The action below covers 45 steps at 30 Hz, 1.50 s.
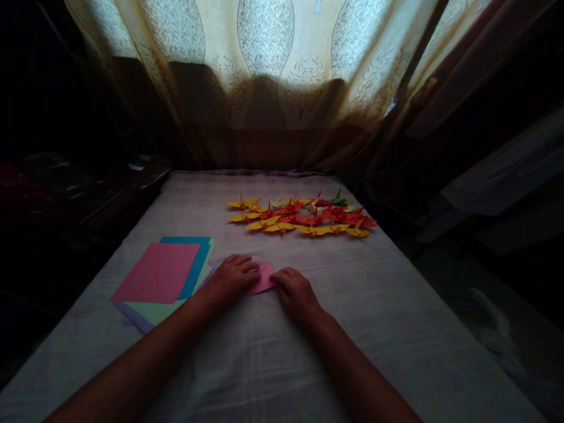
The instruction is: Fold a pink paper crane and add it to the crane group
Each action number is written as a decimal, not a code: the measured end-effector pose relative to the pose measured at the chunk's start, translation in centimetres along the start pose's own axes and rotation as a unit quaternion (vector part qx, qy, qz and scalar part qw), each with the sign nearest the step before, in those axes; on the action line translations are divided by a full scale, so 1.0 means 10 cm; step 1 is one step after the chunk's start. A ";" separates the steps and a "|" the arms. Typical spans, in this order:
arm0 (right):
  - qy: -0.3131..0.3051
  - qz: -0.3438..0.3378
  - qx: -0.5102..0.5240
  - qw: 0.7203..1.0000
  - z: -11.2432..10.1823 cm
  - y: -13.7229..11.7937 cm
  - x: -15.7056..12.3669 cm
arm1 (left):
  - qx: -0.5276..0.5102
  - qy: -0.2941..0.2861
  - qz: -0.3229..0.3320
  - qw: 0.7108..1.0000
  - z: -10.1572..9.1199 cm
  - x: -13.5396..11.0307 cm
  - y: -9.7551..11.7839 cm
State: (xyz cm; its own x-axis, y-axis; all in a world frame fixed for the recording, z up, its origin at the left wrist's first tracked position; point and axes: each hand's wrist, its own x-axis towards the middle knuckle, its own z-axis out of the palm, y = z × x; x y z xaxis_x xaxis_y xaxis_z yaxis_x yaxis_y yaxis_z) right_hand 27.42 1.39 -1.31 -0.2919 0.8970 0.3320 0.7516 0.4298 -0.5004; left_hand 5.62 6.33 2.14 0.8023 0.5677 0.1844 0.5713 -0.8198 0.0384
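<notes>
A small folded piece of pink origami paper (265, 278) lies on the cloth between my two hands, with a crease line showing on its upper face. My left hand (232, 276) holds the paper's left side, its fingers bent and close together over the edge. On the opposite side, my right hand (298, 295) pinches the right edge between thumb and fingers. The fingertips hide both ends of the paper.
Left of my hands lies a stack of coloured sheets, with a pink sheet (156, 273) on top of a blue sheet (197, 267). Several folded paper cranes (304, 218) stand in rows farther back. A curtain (264, 106) hangs behind the cloth-covered surface (379, 329).
</notes>
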 end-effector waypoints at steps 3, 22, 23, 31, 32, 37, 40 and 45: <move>-0.006 -0.026 -0.038 0.999 -0.02 -0.05 -0.03 | 0.001 -0.038 0.042 0.998 -0.05 0.09 -0.07; -0.022 -0.090 -0.041 0.995 -0.10 0.11 0.12 | -0.096 0.113 -0.156 0.977 0.19 -0.29 0.46; -0.023 -0.083 -0.037 0.996 -0.10 0.14 0.12 | -0.097 0.112 -0.166 0.975 0.18 -0.28 0.47; -0.018 -0.038 0.001 0.999 -0.05 0.13 0.14 | -0.063 0.082 -0.222 0.969 0.11 -0.12 0.52; -0.020 -0.028 0.006 0.999 -0.06 0.12 0.15 | -0.066 0.083 -0.231 0.967 0.12 -0.11 0.52; -0.027 0.025 0.011 0.999 -0.06 0.06 0.21 | -0.089 0.131 -0.255 0.954 0.20 -0.12 0.53; -0.024 0.038 -0.002 0.999 -0.04 0.04 0.23 | -0.093 0.149 -0.247 0.953 0.23 -0.15 0.52; -0.028 0.044 -0.011 0.999 -0.04 0.02 0.24 | -0.104 0.118 -0.241 0.958 0.20 -0.16 0.52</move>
State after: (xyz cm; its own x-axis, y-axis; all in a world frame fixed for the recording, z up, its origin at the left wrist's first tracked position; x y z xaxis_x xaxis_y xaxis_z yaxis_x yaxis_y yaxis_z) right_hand 27.11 3.56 -0.35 -0.2559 0.9362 0.2410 0.7882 0.3464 -0.5086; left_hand 7.65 1.27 0.09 0.3797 0.8711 0.3115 0.7987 -0.4786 0.3646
